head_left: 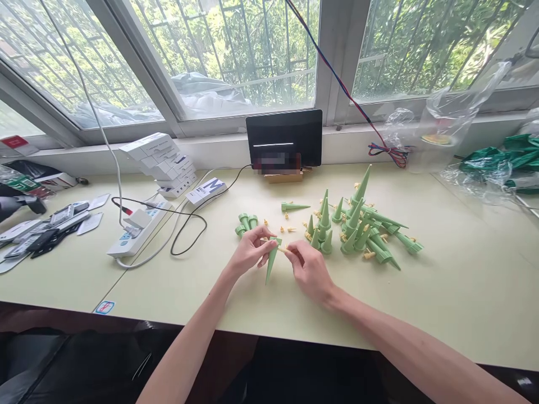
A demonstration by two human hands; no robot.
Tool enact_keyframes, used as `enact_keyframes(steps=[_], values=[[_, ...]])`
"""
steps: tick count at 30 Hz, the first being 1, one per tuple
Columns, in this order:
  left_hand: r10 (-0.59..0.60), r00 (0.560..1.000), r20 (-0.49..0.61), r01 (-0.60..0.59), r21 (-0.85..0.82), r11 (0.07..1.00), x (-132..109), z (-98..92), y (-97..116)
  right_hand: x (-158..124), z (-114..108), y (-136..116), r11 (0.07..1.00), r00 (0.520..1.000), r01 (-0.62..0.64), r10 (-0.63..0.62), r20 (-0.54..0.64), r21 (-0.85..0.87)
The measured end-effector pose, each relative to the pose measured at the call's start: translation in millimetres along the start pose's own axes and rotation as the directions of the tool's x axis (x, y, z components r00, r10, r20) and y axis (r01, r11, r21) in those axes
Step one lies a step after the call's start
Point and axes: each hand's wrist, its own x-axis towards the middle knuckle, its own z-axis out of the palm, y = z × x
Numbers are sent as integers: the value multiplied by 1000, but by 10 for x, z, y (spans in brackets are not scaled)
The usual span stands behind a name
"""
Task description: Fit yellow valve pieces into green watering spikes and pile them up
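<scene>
My left hand (250, 249) pinches a green plastic watering spike (272, 264) by its wide end, with the point hanging downward. Between thumb and fingertips, my right hand (309, 270) grips a small yellow valve (283, 250), its tip against the side of the spike's head. Whether it sits inside the head I cannot tell. Just beyond my hands lie a few loose yellow valves (291, 229) and a single green spike (295, 207) on its side. Several green spikes stand with their heads up (243, 219) behind my left hand.
A large pile of green spikes (353, 221) with yellow valves lies to the right. At the back a dark tablet (284, 137) leans on a stand. Stacked white boxes (162, 160), a power strip (138, 229) and a black cable (205, 221) are to the left. Plastic bags (442, 134) lie far right.
</scene>
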Motion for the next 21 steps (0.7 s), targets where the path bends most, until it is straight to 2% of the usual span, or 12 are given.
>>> enact_keyframes(steps=[6, 12, 21], values=[[4, 1000, 9, -3, -33, 999, 6, 4, -25, 5, -5, -11, 1000, 1000, -6, 6, 12, -12], [17, 1000, 1, -17, -55, 998, 9, -1, -47, 5, -8, -26, 998, 997, -62, 61, 47, 29], [22, 1000, 8, -21, -59, 998, 9, 3, -53, -11, -3, -19, 953, 963, -245, 217, 162, 177]])
